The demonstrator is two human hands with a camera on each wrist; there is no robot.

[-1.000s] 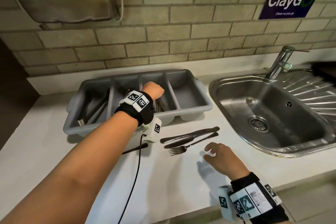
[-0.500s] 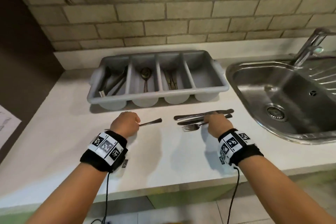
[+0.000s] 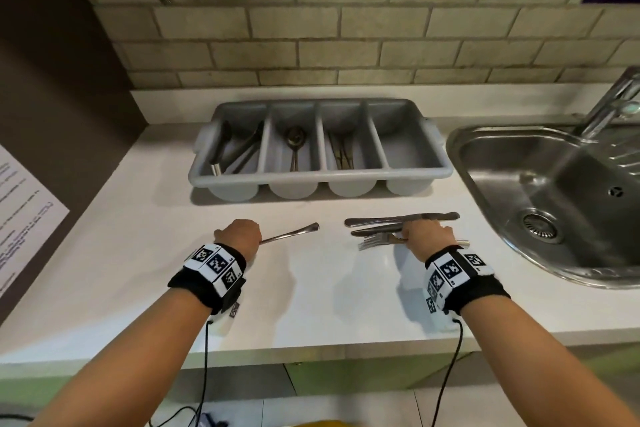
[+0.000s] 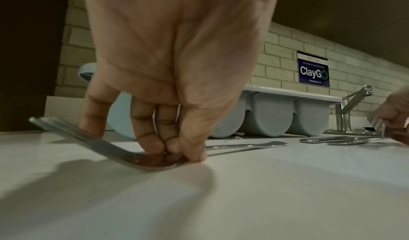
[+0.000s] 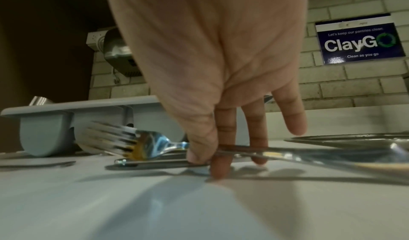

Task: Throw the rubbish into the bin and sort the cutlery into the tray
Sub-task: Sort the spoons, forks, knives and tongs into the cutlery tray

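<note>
Both hands down on the white table (image 3: 311,295), each pinching a fork.

Left hand (image 3: 239,239) grip closed on a fork (image 4: 92,144) at its neck, tines tilted up. Right hand (image 3: 427,241) grip closed on another fork (image 5: 137,144), raised above two knives (image 3: 391,220). Grey tray (image 3: 322,175) just behind, well apart from both.

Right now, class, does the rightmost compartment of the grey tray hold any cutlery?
No, the rightmost compartment of the grey tray shows only its bare grey floor in the head view.
</note>
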